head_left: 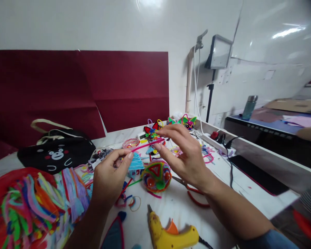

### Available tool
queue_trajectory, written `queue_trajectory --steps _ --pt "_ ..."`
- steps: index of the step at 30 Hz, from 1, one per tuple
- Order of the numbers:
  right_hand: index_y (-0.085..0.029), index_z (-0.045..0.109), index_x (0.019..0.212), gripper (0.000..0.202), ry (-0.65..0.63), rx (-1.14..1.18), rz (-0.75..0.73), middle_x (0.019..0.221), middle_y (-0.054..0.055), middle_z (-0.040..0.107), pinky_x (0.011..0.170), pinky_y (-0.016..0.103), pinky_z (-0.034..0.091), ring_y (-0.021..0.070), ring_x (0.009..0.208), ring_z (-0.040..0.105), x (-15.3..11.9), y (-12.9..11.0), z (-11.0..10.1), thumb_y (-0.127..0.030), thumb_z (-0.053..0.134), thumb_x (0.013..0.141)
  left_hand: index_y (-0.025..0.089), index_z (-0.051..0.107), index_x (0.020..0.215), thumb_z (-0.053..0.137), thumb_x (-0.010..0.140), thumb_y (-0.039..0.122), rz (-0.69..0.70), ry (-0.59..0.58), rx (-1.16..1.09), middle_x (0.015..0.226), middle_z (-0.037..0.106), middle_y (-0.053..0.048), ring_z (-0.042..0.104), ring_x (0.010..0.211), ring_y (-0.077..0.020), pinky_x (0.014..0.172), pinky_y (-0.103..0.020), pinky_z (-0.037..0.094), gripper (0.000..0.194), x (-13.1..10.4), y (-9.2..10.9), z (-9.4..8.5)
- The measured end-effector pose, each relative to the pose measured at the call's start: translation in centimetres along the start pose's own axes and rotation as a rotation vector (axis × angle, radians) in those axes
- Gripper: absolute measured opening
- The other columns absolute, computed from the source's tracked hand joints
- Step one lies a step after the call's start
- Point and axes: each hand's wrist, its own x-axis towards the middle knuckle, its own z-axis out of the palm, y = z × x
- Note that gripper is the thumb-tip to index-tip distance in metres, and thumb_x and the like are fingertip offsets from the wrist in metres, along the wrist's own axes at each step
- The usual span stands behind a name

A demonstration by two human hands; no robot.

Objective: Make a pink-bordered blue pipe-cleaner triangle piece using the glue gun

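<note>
A dark red sheet (129, 76) covers much of the upper left of the frame, above a pale tabletop (181, 211) that spreads over the centre and bottom. A black bag (76, 150) rests at mid-left, and a heap of bright fuzzy stems (31, 211) fills the lower left. Both bare hands are at the centre: the right hand (182, 152) comes in from the lower right, the left hand (111, 173) from the lower left. A yellow glue gun (176, 238) lies at the bottom centre, nozzle pointing up the frame, and a round, face-like ornament (157, 176) sits just right of the middle. Smallest is the pink stem (146, 145), held in the air between the hands, above the ornament in the frame — its long axis runs crosswise, with the right end slightly higher. The left thumb and forefinger pinch its left end. The right thumb and forefinger stand slightly apart around its other end, so each hand is close to one tip — whether the right fingers touch the stem, I cannot tell.
</note>
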Motion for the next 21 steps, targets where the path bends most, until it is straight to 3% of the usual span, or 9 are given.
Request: queue_trajectory --steps 5,8,11,14,21 --pt "-0.019 0.062 0.085 0.009 0.087 -0.052 -0.032 0.081 0.005 0.064 0.078 0.035 0.047 0.0192 0.081 0.06 -0.6 -0.8 0.0 -0.02 0.056 0.091 0.018 0.067 0.084 0.074 0.068 0.045 -0.22 0.049 -0.348 0.074 0.066 0.0 0.059 0.063 -0.0142 0.057 -0.024 0.046 0.032 0.3 0.7 -0.1" --pt "-0.018 0.063 0.085 0.01 -0.071 -0.012 0.006 0.081 0.006 0.065 0.075 0.033 0.046 0.0186 0.08 0.059 -1.1 -0.9 1.4 -0.024 0.057 0.09 0.018 0.067 0.085 0.077 0.066 0.041 -0.258 0.063 -0.504 0.072 0.067 0.001 0.06 0.062 -0.0139 0.06 -0.024 0.049 0.031 0.4 0.9 0.0" --pt "-0.016 0.065 0.097 0.016 -0.253 0.127 0.115 0.087 0.005 0.066 0.072 0.028 0.047 0.0164 0.08 0.06 -1.5 -0.5 3.1 -0.029 0.063 0.088 0.017 0.067 0.085 0.076 0.068 0.038 -0.223 0.029 -0.541 0.075 0.069 0.0 0.062 0.067 -0.0141 0.063 -0.024 0.05 0.029 0.3 0.7 0.0" --pt "-0.015 0.066 0.098 0.018 -0.324 0.246 0.243 0.08 0.002 0.065 0.064 0.023 0.043 0.0124 0.07 0.057 -1.7 0.3 4.6 -0.029 0.064 0.086 0.017 0.067 0.086 0.076 0.071 0.038 -0.211 -0.016 -0.55 0.077 0.069 0.0 0.063 0.068 -0.014 0.062 -0.023 0.049 0.027 0.0 0.4 0.2" --pt "-0.015 0.058 0.07 0.023 -0.423 0.517 0.439 0.058 -0.005 0.045 0.048 0.019 0.03 0.0065 0.051 0.037 -1.8 1.3 5.4 -0.03 0.058 0.087 0.018 0.067 0.085 0.076 0.07 0.036 -0.202 -0.045 -0.55 0.077 0.067 0.001 0.06 0.068 -0.0126 0.063 -0.022 0.047 0.025 0.0 0.6 0.6"
